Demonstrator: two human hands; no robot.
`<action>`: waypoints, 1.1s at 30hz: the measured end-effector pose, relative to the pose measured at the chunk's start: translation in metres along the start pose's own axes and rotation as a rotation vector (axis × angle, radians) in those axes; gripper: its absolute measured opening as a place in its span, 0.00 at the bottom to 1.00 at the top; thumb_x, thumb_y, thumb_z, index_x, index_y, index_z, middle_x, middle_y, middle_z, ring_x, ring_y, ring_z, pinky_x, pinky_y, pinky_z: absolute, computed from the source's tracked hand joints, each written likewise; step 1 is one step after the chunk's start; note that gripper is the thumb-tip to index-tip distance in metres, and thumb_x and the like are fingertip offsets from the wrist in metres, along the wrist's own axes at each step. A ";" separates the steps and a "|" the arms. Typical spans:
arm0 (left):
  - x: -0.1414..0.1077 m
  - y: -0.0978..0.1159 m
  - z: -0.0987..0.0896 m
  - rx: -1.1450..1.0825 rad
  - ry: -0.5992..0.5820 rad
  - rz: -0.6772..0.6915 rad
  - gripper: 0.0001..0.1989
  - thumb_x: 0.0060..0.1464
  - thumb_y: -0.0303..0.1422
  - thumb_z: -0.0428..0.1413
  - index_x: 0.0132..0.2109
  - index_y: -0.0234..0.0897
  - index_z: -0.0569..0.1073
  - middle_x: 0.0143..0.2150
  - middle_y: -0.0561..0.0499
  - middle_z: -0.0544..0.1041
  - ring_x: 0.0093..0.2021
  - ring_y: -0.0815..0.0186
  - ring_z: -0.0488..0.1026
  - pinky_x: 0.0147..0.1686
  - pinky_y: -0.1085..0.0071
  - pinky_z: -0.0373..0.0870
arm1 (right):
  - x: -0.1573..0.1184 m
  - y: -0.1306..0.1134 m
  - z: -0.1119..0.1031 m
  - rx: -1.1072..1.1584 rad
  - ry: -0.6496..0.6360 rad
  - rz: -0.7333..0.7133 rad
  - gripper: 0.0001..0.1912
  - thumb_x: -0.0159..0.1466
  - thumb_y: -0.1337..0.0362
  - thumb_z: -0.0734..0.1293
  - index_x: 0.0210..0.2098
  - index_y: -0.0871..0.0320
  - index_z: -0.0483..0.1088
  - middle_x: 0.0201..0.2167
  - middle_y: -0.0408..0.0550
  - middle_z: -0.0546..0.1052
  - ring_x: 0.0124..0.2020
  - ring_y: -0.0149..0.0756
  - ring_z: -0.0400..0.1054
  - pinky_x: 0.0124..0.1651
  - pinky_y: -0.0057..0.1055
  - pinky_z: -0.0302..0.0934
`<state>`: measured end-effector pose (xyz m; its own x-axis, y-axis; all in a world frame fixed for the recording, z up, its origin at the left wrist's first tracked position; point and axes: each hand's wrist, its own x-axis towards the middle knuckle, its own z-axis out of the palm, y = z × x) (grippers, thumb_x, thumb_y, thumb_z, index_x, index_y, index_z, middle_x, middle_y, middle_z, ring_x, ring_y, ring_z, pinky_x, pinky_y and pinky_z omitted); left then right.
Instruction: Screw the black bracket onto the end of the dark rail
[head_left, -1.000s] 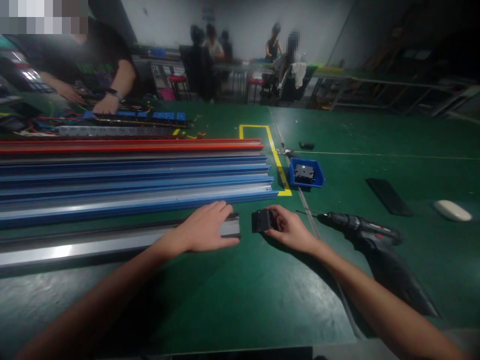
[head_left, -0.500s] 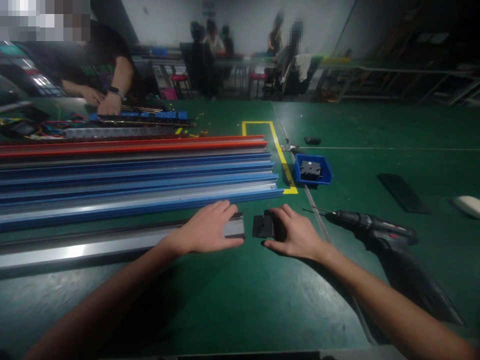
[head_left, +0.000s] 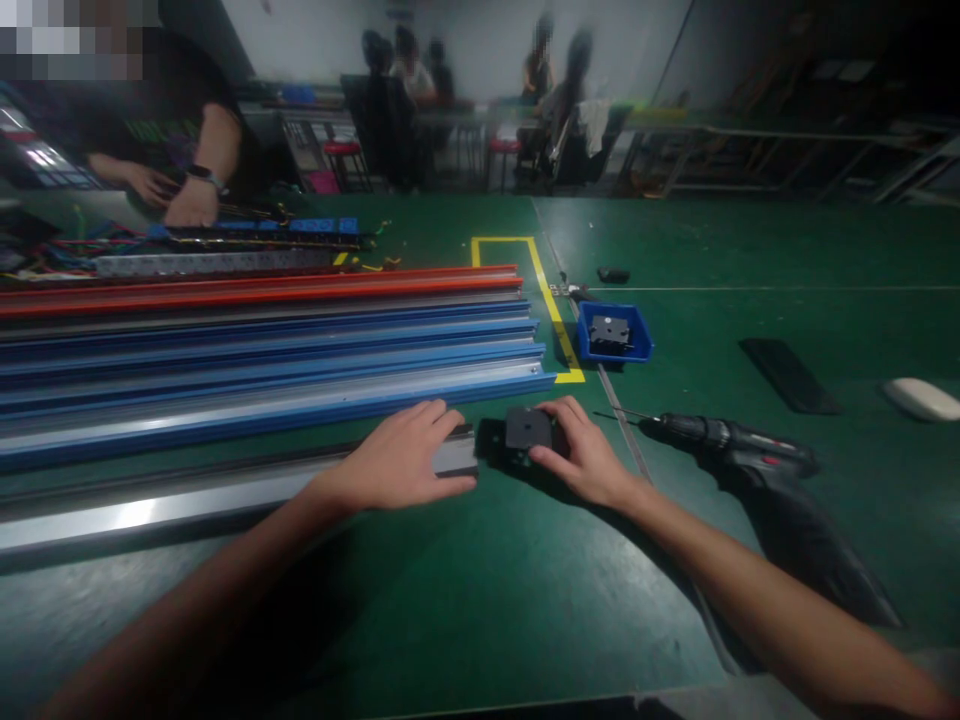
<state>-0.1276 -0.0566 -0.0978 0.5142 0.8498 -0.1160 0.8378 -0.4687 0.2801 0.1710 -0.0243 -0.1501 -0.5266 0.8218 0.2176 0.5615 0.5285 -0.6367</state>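
Observation:
My left hand (head_left: 409, 455) is wrapped over the right end of a long black and silver metal profile (head_left: 247, 492) lying on the green table. A short stretch of the profile's end shows past my fingertips. My right hand (head_left: 589, 452) pinches a small black square end cap (head_left: 528, 428) between thumb and fingers. The cap is held slightly tilted, just off the profile's end, with a gap between the two. Its shadow falls on the table below it.
Blue profiles (head_left: 360, 388) and a red profile (head_left: 375, 281) lie behind my hands. A blue bin (head_left: 646, 350) holds black caps. To the right are a cordless drill (head_left: 742, 445), a dark flat slab (head_left: 789, 375) and a white object (head_left: 921, 398). A co-worker's hand (head_left: 193, 203) is at back left.
My right hand has lifted and tilted the end cap, so more of its flat face shows. My left hand stays on the profile. The whole view has shifted a little.

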 end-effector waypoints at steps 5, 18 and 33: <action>0.000 0.000 -0.001 -0.018 -0.018 -0.022 0.34 0.59 0.59 0.56 0.58 0.35 0.71 0.51 0.43 0.73 0.50 0.52 0.70 0.46 0.59 0.66 | 0.002 0.012 0.000 0.207 0.052 -0.019 0.25 0.68 0.51 0.71 0.58 0.57 0.67 0.49 0.54 0.71 0.49 0.47 0.69 0.51 0.44 0.68; 0.001 -0.004 0.006 -0.031 0.012 -0.003 0.34 0.59 0.60 0.56 0.58 0.37 0.71 0.52 0.42 0.73 0.52 0.50 0.70 0.49 0.55 0.68 | 0.000 0.011 0.001 0.409 0.121 0.111 0.25 0.68 0.44 0.69 0.52 0.58 0.69 0.46 0.52 0.73 0.40 0.40 0.70 0.40 0.34 0.66; 0.000 -0.006 0.011 -0.031 0.026 -0.011 0.35 0.58 0.59 0.56 0.61 0.37 0.71 0.55 0.40 0.74 0.57 0.47 0.71 0.55 0.50 0.69 | -0.006 -0.004 -0.006 -0.059 -0.296 -0.144 0.27 0.77 0.45 0.58 0.55 0.61 0.75 0.45 0.56 0.79 0.43 0.43 0.75 0.46 0.37 0.68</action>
<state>-0.1306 -0.0567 -0.1101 0.4998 0.8610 -0.0946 0.8371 -0.4521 0.3080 0.1751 -0.0300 -0.1444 -0.7614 0.6443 0.0724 0.4988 0.6534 -0.5694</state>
